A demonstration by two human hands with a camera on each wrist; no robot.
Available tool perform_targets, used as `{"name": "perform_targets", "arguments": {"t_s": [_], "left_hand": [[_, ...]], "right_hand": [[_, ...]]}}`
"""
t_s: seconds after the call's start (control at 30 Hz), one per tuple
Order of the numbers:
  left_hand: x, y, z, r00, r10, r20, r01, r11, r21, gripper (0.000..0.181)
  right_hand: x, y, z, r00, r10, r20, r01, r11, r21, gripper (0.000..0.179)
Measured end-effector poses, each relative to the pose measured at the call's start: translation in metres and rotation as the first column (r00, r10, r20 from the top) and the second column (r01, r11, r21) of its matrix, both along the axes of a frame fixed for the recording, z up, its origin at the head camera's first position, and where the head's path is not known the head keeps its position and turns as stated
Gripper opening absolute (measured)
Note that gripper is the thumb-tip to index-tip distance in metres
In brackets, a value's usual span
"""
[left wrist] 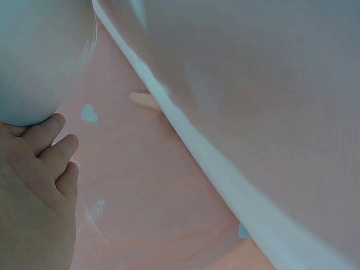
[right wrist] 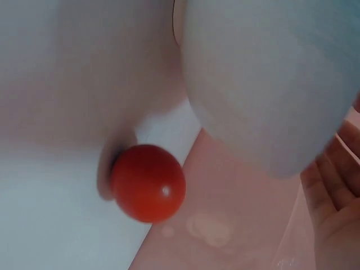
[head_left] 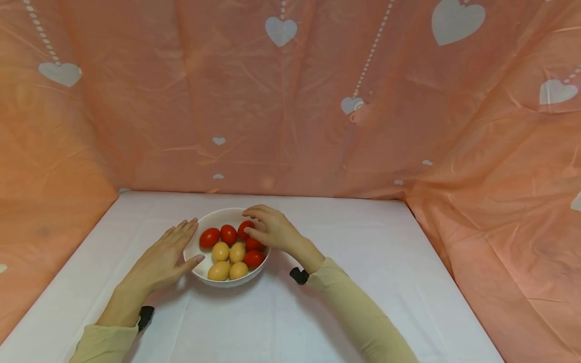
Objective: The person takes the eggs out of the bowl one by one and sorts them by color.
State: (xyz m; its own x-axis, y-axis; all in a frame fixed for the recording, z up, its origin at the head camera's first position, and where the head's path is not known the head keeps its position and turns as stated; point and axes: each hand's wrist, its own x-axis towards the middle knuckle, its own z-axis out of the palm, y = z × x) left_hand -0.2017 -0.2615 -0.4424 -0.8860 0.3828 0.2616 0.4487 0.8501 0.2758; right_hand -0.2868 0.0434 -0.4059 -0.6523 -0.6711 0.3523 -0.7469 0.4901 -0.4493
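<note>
A white bowl (head_left: 204, 282) holds several red cherry tomatoes (head_left: 209, 238) and several small yellow round fruits (head_left: 219, 271). Along the bowl's left side lies my left hand (head_left: 165, 259), its fingers straight at the rim and its thumb reaching over the near-left edge. From the right, my right hand (head_left: 279, 232) reaches over the rim, fingers loosely bent and spread from the thumb. Its thumb tip overlaps one red tomato by the far-right rim. In the right wrist view, a single red tomato (right wrist: 149, 184) sits on the table beside the bowl (right wrist: 270, 90); the head view hides it.
The bowl stands on a white-covered table (head_left: 363, 282), left of its middle. An orange-pink curtain (head_left: 290, 111) with pale hearts rises behind the table and along both sides. Black straps (head_left: 146, 317) show at both wrists.
</note>
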Motion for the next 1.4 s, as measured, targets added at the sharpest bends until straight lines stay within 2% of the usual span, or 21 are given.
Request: {"name": "perform_targets", "arguments": {"t_s": [0.17,0.3,0.43,0.7,0.93,1.2,1.4], "left_hand": [[0.000,0.000,0.000,1.000,0.007,0.014,-0.007,1.000,-0.006,0.088],[0.000,-0.001,0.000,1.000,0.010,0.022,-0.010,1.000,-0.007,0.089],[-0.001,-0.001,-0.001,1.000,0.011,0.017,-0.011,1.000,-0.007,0.088],[-0.003,-0.001,-0.002,1.000,0.006,0.009,-0.006,1.000,-0.009,0.087],[-0.002,-0.001,-0.003,1.000,0.002,-0.003,-0.002,1.000,-0.013,0.087],[-0.003,-0.001,-0.003,1.000,-0.001,-0.003,0.001,1.000,-0.005,0.086],[-0.003,-0.001,-0.004,1.000,-0.002,-0.008,0.002,1.000,-0.003,0.086]], "right_hand": [[-0.005,-0.017,0.000,0.999,0.028,0.015,-0.030,0.992,0.122,0.038],[-0.008,-0.029,0.001,0.999,0.033,0.028,-0.039,0.971,0.237,0.038],[-0.013,-0.039,0.001,0.999,0.052,0.015,-0.054,0.948,0.313,0.039],[-0.021,-0.052,-0.002,0.995,0.095,0.005,-0.090,0.917,0.390,0.043],[-0.028,-0.059,-0.008,0.995,0.097,0.039,-0.104,0.881,0.461,0.048],[-0.031,-0.062,-0.011,0.991,0.130,0.011,-0.120,0.868,0.481,0.050],[-0.029,-0.063,-0.013,0.992,0.127,-0.013,-0.104,0.867,0.488,0.051]]}}
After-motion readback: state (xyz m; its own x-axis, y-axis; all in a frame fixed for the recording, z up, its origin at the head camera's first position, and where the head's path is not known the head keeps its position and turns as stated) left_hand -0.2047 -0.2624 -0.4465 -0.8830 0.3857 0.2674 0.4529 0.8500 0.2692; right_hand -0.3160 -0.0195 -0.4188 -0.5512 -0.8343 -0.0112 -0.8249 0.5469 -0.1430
